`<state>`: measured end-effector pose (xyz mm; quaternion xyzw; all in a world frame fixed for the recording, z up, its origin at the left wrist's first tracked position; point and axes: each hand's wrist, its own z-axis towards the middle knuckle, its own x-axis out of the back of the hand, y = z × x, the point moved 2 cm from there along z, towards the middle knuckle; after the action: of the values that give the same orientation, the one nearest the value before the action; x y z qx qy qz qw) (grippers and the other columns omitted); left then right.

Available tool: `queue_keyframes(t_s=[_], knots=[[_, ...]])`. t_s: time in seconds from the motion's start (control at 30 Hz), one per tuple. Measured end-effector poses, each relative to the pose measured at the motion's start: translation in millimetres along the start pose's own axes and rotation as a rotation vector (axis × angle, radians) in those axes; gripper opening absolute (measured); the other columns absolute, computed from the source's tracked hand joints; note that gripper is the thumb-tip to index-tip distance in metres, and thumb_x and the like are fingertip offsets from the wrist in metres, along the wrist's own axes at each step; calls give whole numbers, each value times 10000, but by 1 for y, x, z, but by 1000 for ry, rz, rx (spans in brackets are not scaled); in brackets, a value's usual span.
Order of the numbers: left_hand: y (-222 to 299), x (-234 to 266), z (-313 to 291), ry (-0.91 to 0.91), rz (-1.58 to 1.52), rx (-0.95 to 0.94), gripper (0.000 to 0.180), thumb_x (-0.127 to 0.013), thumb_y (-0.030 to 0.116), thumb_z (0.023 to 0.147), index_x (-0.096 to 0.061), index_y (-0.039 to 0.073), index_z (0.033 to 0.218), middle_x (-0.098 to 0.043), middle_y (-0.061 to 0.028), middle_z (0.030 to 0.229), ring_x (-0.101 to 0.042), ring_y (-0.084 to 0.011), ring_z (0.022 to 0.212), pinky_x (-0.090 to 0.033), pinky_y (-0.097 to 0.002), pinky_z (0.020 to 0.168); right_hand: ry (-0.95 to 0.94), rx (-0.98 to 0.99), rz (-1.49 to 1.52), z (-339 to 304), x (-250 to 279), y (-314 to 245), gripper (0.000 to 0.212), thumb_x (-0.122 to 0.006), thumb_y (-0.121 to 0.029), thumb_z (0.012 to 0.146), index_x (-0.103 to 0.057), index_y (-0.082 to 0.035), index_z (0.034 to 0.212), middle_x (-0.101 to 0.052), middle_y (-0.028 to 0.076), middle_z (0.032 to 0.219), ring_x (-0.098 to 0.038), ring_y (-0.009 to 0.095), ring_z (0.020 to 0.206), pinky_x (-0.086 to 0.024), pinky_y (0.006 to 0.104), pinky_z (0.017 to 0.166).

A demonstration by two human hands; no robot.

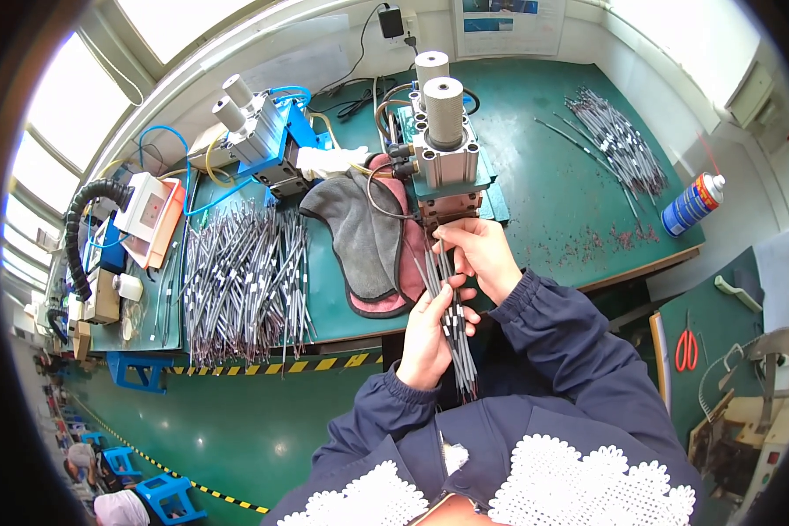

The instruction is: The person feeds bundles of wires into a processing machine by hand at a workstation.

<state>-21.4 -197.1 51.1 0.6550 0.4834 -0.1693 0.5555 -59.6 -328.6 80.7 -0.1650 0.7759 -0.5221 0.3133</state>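
A bundle of thin dark cables [461, 351] with white bands is gripped in my left hand [426, 340], its lower ends hanging toward my lap. Just above it, my right hand [486, 256] has thumb and fingers pinched around the upper end of a cable. That end sits right at the front of a pneumatic press [451, 167] with grey cylinders on top. Whether the cable tip is inside the press or only in front of it, I cannot tell.
Left of me lie a large heap of cables [245, 289] and a grey and pink cloth [359, 237]. A second press [259, 131] stands behind them. To the right are another cable pile [618, 145], reddish scraps [587, 245], a blue spray can [693, 205] and red-handled scissors [686, 349].
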Motion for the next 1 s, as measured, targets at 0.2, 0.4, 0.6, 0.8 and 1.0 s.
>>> queue_keyframes(t_s=[0.2,0.4,0.6,0.8,1.0], knots=[[1,-1,1,-7,-16,-5,259,-475,203,945,-523,10,1112,-611,-121,911,-624,-200,649,-509,-288,519,-11,11,-6,3,1,3,147,-624,-142,824,-645,3,837,-651,75,736,-450,36,412,-333,173,367],[1,0,2,4,6,3,267,-473,226,946,-525,23,1112,-612,-115,925,-616,-199,658,-496,-290,514,-51,-4,-42,1,3,1,164,-618,-163,838,-642,-1,836,-649,67,748,-476,43,426,-350,170,380],[0,1,3,-9,35,4,282,-472,244,946,-523,28,1120,-612,-111,936,-607,-195,670,-484,-289,513,-52,8,-41,-1,4,0,174,-619,-166,840,-636,6,824,-647,65,745,-497,55,422,-355,175,379],[1,-1,3,-3,-11,2,253,-486,212,942,-536,19,1098,-620,-121,916,-626,-201,645,-507,-284,508,-9,0,-33,-1,3,0,164,-619,-158,831,-627,3,798,-646,69,732,-486,54,407,-348,177,370],[3,0,3,0,-18,3,261,-489,219,941,-534,21,1106,-621,-120,916,-624,-199,647,-507,-286,512,4,6,-15,1,0,1,162,-614,-158,829,-624,-2,785,-644,68,716,-471,49,402,-333,179,365]])
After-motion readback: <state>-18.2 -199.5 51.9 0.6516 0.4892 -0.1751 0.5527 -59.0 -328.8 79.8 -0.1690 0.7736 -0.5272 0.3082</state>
